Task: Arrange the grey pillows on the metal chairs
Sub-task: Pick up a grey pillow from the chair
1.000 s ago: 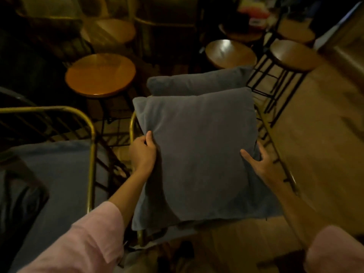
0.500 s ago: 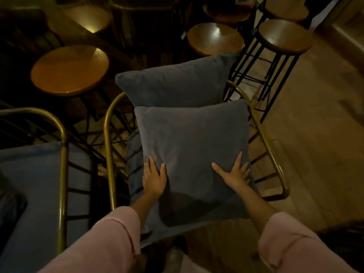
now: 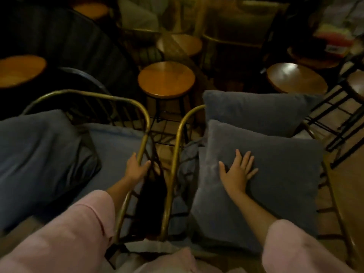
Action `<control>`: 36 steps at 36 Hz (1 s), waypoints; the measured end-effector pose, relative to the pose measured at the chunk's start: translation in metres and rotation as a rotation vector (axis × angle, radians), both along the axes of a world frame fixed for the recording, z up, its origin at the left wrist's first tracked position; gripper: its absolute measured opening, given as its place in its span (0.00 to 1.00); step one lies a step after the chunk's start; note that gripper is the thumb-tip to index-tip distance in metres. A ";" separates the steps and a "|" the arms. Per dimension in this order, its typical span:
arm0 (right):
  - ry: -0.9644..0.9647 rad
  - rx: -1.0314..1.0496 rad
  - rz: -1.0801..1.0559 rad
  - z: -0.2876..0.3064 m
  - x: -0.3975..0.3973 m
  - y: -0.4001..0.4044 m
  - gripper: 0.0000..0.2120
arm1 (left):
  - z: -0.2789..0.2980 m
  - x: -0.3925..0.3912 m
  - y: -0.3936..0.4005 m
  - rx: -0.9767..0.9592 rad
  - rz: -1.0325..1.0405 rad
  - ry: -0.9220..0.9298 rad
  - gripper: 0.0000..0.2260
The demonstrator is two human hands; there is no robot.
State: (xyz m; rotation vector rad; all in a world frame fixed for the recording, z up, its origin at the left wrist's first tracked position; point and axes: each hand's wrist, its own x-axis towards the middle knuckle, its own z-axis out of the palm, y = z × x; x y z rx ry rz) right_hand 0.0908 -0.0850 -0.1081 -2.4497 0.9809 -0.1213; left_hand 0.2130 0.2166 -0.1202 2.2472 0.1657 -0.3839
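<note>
A: Obs. The square grey velvety seat pillow [image 3: 256, 186] lies flat on the seat of the brass-coloured tubular metal chair on the right [image 3: 178, 146]. A second grey pillow of the same cloth [image 3: 256, 113] stands behind it against the chair back, the two touching along the flat one's far edge

B: Fingers?

A: The right hand [image 3: 236, 172] rests palm-down on the flat pillow, fingers [image 3: 247, 160] spread and extended, gripping nothing. The pillow lies under the palm and reaches well beyond the fingertips on every side. The left hand [image 3: 136, 167] is curled round the top rail of the matching brass-coloured metal chair on the left [image 3: 86, 94], thumb on one side of the tube and fingers on the other, apart from any pillow

B: Handling estimate?

A: Judged light, soft and compliant: the cloth dimples slightly round the palm. Napped surface, so unlikely to slip. Not fragile. It would sag if lifted by one corner; better taken at two opposite edges, or patted flat as now

B: Left chair?

A: A blue-grey cushion pad [image 3: 110, 146] covers its seat, and a rumpled dark blue-grey bundle of fabric [image 3: 39, 154] lies on top at the far left. Whether that bundle is a pillow I cannot tell. Round wooden stools [image 3: 166, 78] stand behind both chairs
</note>
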 end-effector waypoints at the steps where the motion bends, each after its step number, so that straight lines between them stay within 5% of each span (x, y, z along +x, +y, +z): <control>1: -0.002 0.028 0.051 0.004 0.014 0.015 0.37 | 0.006 0.004 0.023 0.012 0.040 0.000 0.34; 15: 0.144 0.486 0.562 0.015 0.182 0.352 0.31 | 0.018 0.049 0.365 0.016 0.520 0.006 0.29; 27: 0.354 0.756 0.303 -0.055 0.254 0.522 0.42 | -0.016 0.125 0.530 -0.043 0.600 0.042 0.31; 36: 0.346 0.721 0.197 -0.099 0.311 0.554 0.47 | -0.064 0.179 0.537 0.113 0.702 0.351 0.71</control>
